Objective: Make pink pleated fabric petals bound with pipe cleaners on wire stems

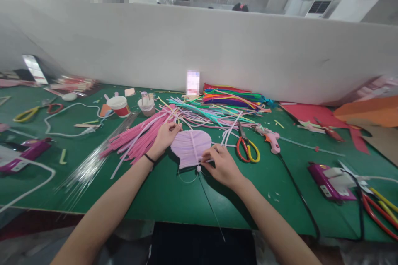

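Observation:
A lilac piece made of rows of pipe cleaners (186, 151), rounded at the top and narrower below, lies on the green table in front of me. A lighter strip runs down its middle. My left hand (167, 137), with a black band on the wrist, has its fingers closed at the piece's upper left edge. At the lower right edge, my right hand (223, 167) pinches the piece between thumb and fingers. Beneath it, a small whitish knob (199, 169) sits on a thin wire (211, 203) that trails toward the table's front edge.
Pink pipe cleaners (137, 138) lie left, coloured ones (233, 99) behind. Scissors (247, 149) and a pink glue gun (273, 140) are right. Clear sticks (93, 161), a paper cup (120, 107) and power strips (331, 184) also lie around. A pale partition (186, 41) stands behind.

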A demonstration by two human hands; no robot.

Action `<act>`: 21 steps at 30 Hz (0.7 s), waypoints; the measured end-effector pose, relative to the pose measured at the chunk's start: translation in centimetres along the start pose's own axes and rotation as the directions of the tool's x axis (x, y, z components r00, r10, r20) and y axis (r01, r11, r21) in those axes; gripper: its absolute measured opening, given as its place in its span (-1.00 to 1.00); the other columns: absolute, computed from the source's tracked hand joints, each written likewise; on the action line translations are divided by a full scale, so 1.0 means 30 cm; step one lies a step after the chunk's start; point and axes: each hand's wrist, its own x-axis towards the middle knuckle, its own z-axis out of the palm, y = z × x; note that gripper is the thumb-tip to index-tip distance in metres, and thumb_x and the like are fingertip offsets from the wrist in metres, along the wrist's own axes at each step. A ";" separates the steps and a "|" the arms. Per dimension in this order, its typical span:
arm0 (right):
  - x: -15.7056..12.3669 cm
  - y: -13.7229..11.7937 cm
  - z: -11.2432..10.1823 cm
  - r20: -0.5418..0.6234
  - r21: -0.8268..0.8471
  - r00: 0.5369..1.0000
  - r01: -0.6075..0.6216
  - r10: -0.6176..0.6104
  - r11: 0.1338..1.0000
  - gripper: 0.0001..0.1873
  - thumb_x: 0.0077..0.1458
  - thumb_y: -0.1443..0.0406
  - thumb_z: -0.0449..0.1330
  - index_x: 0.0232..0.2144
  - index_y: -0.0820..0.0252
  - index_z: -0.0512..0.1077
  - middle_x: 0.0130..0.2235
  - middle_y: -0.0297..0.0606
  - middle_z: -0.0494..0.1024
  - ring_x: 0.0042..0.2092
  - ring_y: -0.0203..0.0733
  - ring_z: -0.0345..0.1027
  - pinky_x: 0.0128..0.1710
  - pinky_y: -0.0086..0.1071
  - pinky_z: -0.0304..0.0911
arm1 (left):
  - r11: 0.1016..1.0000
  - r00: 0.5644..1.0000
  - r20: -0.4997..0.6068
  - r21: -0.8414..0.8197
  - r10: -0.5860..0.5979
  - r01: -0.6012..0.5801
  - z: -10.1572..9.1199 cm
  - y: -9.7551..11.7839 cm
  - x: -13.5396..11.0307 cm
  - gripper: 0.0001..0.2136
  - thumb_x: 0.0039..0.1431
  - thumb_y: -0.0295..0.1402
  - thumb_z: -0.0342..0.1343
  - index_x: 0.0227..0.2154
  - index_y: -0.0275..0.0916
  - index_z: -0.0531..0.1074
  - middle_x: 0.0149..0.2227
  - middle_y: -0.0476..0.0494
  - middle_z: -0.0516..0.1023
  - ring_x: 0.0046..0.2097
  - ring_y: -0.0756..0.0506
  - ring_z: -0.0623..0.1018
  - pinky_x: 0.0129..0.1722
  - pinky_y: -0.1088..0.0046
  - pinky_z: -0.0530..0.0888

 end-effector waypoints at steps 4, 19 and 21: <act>0.000 -0.004 0.001 -0.005 -0.026 1.000 0.015 -0.015 1.000 -0.77 0.04 0.43 0.25 -0.23 0.14 0.34 -0.29 -0.26 0.55 -0.12 -0.09 0.33 -0.13 -0.21 0.15 | 1.000 1.000 0.002 -0.001 -0.006 0.006 0.001 -0.002 -0.001 -0.61 0.13 -0.06 0.00 -0.51 -0.29 0.51 -0.44 -0.14 0.57 -0.37 -0.09 0.49 -0.40 0.47 0.35; 0.036 0.102 -0.034 -0.281 0.078 0.915 -0.280 0.290 0.957 -0.86 0.16 0.30 0.09 -0.21 0.13 0.39 -0.25 -0.20 0.54 -0.17 -0.09 0.37 -0.14 -0.23 0.25 | 0.999 0.999 0.016 -0.017 -0.033 0.034 0.000 0.006 -0.004 -0.61 0.10 -0.04 0.02 -0.52 -0.29 0.50 -0.49 -0.13 0.56 -0.41 -0.09 0.49 -0.46 0.49 0.34; 0.033 0.140 -0.045 -0.327 0.009 0.889 -0.338 0.322 0.941 -0.83 0.17 0.29 0.05 -0.22 0.14 0.41 -0.24 -0.19 0.55 -0.17 -0.08 0.36 -0.11 -0.19 0.22 | 0.999 0.999 0.016 -0.015 -0.037 0.038 0.001 0.005 -0.005 -0.61 0.10 -0.03 0.03 -0.52 -0.28 0.50 -0.50 -0.12 0.56 -0.42 -0.09 0.49 -0.48 0.49 0.34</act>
